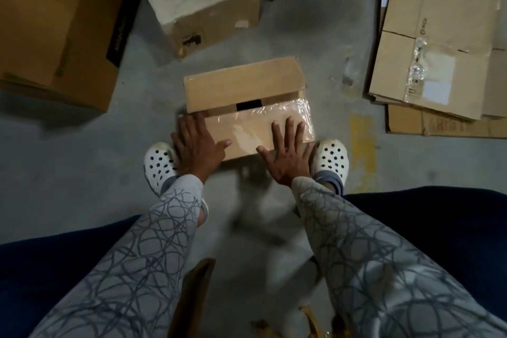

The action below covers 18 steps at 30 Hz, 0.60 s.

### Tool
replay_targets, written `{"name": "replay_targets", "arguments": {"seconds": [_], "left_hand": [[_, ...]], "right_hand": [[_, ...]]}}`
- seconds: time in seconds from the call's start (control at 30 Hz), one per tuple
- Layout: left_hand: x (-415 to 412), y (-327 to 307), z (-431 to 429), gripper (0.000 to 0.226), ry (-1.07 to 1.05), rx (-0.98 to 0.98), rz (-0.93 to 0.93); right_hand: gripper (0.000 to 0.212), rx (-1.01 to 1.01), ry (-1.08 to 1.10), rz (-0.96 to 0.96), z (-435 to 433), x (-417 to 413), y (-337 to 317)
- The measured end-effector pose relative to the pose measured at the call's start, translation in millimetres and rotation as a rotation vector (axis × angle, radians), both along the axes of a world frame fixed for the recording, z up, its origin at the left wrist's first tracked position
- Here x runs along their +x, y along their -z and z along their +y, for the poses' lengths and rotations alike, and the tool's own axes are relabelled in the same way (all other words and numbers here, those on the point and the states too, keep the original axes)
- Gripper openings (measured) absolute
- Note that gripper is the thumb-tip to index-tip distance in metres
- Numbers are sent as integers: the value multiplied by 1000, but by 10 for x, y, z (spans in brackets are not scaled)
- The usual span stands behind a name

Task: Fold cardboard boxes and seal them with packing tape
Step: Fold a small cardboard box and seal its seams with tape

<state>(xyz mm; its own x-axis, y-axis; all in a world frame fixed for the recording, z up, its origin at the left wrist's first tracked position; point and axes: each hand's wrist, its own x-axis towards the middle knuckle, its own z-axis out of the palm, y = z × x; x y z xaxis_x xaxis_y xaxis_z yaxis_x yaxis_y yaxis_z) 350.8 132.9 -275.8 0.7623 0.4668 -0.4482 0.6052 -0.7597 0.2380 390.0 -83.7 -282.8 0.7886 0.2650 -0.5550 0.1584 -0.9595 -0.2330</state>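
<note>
The floor [82,162] is bare grey concrete, matt and mottled with darker smudges. A worn streak of yellow paint [362,145] runs up and down it, patchy and faded at its edges. Just beyond the far end of the yellow paint lie a few pale scuff marks [348,66] and small flecks. To the left of the paint and nearer the camera, a soft, blurred shadow [255,217] spreads over the concrete. The light is dim and cool; the concrete far beyond the paint looks slightly paler.

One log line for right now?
cardboard box: on floor, flaps down | left hand: flat on near-left corner | right hand: flat on clear tape
</note>
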Motion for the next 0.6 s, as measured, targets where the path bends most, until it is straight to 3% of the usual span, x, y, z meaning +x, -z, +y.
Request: {"name": "replay_targets", "arguments": {"seconds": [0.07, 0.23, 0.4, 0.5, 0.6], "left_hand": [[-8, 54, -21, 111, -11, -7, -11], [114, -228, -21, 147, 41, 219, -150], [226, -386, 4, 160, 200, 356, -196], [217, -309, -8, 154, 218, 282, -167], [136, -65, 55, 122, 325, 89, -64]], "right_hand": [[77, 51, 32, 28, 18, -9, 35], [78, 30, 48, 189, 118, 164, -108], [87, -23, 53, 145, 188, 195, -310], [92, -103, 47, -64, 236, 160, -376], [93, -96, 94, -240, 305, 228, -392]]}}
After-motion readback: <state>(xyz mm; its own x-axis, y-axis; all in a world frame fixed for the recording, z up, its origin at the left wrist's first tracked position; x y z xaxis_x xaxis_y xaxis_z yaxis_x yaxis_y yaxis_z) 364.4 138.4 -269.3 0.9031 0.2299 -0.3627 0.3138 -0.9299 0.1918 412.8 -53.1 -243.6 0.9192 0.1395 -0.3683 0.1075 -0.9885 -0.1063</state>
